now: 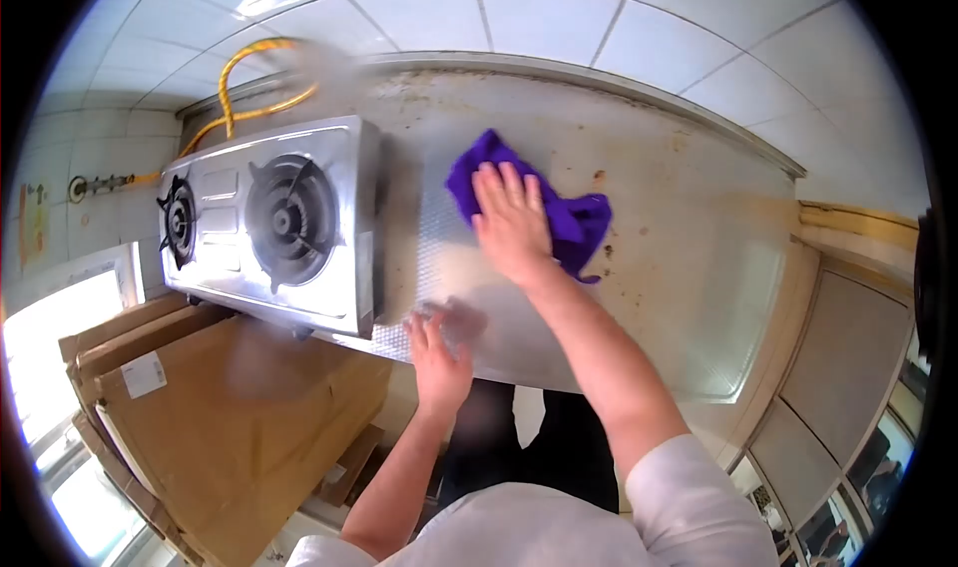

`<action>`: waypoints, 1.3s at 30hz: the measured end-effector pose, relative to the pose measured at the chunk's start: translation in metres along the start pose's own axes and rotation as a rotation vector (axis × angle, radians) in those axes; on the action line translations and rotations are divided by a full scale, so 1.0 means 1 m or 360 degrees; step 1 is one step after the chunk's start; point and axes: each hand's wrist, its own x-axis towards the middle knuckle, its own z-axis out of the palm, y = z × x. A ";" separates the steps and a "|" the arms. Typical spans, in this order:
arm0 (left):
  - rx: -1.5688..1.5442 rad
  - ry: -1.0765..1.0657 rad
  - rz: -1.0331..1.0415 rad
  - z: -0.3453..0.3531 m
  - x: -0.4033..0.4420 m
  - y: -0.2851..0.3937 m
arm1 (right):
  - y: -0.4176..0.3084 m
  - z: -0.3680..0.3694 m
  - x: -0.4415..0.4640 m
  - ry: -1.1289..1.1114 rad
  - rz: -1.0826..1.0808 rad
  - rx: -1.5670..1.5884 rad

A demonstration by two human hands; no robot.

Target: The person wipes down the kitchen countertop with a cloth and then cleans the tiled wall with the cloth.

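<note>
A crumpled purple cloth (579, 218) lies on the metal counter (689, 278). My right hand (512, 218) rests on top of it, palm down with the fingers stretched out and slightly apart. The cloth spreads out past the hand on both sides and is not gripped. Close to the counter's front edge is my left hand (439, 362), its fingers apart and nothing visible in them. Its fingertips are at the counter surface near the stove's front corner; whether they touch cannot be made out. A blurry patch beside them hides some detail.
A two-burner gas stove (349, 218) stands on the counter's left part, with a yellow hose (228, 93) behind it. Large cardboard boxes (239, 417) stand below the stove. Brown stains (609, 253) mark the counter right of the cloth. A tiled wall (539, 13) runs along the back.
</note>
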 end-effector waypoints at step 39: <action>0.0271 0.0112 0.1007 0.048 0.236 0.121 | 0.053 0.005 0.052 -0.0125 -0.0250 0.0039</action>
